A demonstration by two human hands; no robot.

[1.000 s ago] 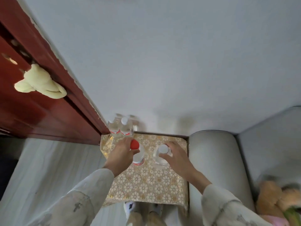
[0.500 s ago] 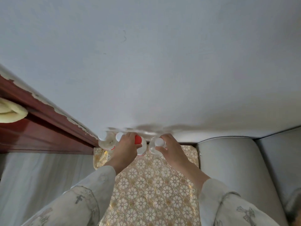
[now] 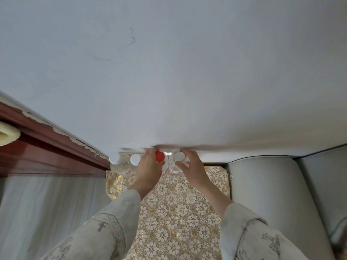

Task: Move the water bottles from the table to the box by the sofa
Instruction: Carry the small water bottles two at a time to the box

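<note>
A box covered in gold floral cloth (image 3: 176,212) stands between the door and the sofa. At its far edge, against the wall, my left hand (image 3: 148,171) grips a clear bottle with a red cap (image 3: 160,156). My right hand (image 3: 191,166) grips a clear bottle with a white cap (image 3: 179,157) just to the right of it. Two more white-capped bottles (image 3: 115,158) (image 3: 135,159) stand at the far left corner of the box, next to my left hand.
A grey sofa arm (image 3: 266,199) borders the box on the right. A dark red wooden door frame (image 3: 47,139) runs along the left, with a pale cloth (image 3: 7,136) hanging from it. The white wall (image 3: 169,81) rises right behind the bottles.
Both hands carried their bottles from the middle of the box to its far edge against the wall. The view has tilted up toward the wall.
</note>
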